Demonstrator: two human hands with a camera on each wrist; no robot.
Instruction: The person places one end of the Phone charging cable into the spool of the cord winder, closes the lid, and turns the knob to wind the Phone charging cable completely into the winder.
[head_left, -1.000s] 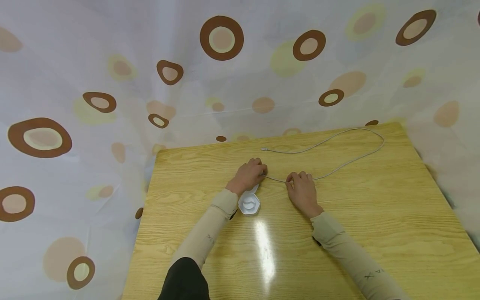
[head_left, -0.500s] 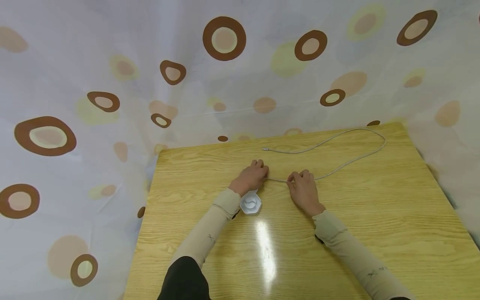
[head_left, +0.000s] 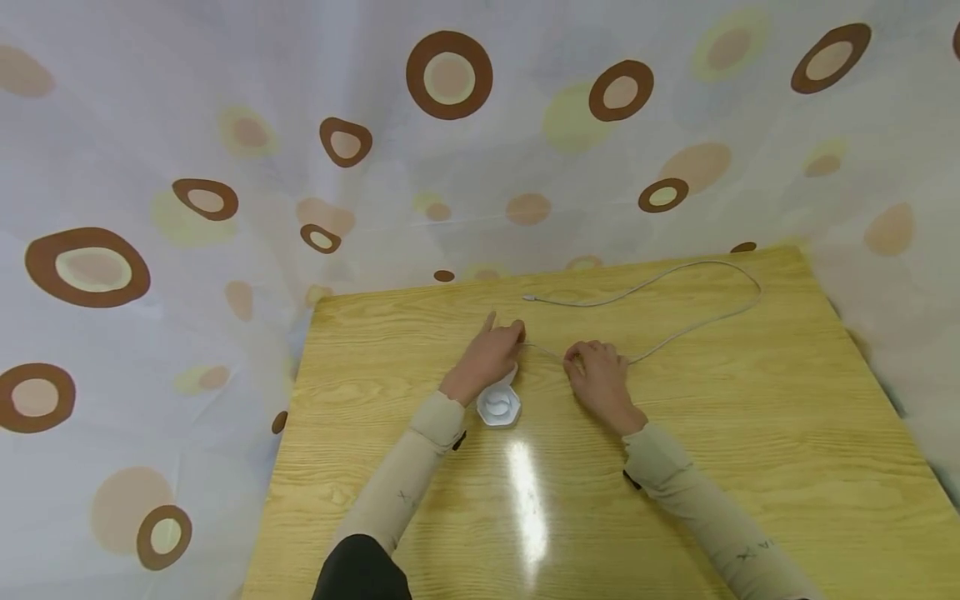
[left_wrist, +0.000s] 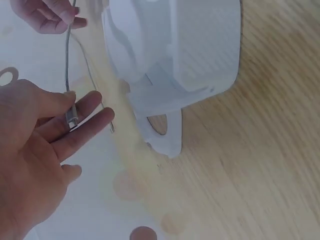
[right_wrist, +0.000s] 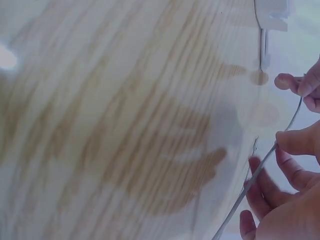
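Observation:
A thin grey-white cable (head_left: 708, 262) lies in a wide loop across the far part of the table. My left hand (head_left: 483, 358) pinches one end of it. In the left wrist view, that end's metal-tipped plug (left_wrist: 72, 116) lies between thumb and fingers. A short stretch of cable along, my right hand (head_left: 600, 379) pinches it between thumb and index finger, as the right wrist view shows. The cable's other end (head_left: 528, 297) rests near the back edge. Just below my left hand stands a white hexagonal container (head_left: 498, 422), its lid flipped back and partly hidden by the hand.
The wood-grain table (head_left: 750, 442) runs toward a pale sheet (head_left: 600, 183) with brown and yellow ovals, which hangs behind it and at both sides. A bright light reflection (head_left: 527, 500) shows on the tabletop.
My left hand has shifted slightly left with the plug end, and a finger now sticks out. The right hand has drawn a little left; the loop's right side has moved left with it.

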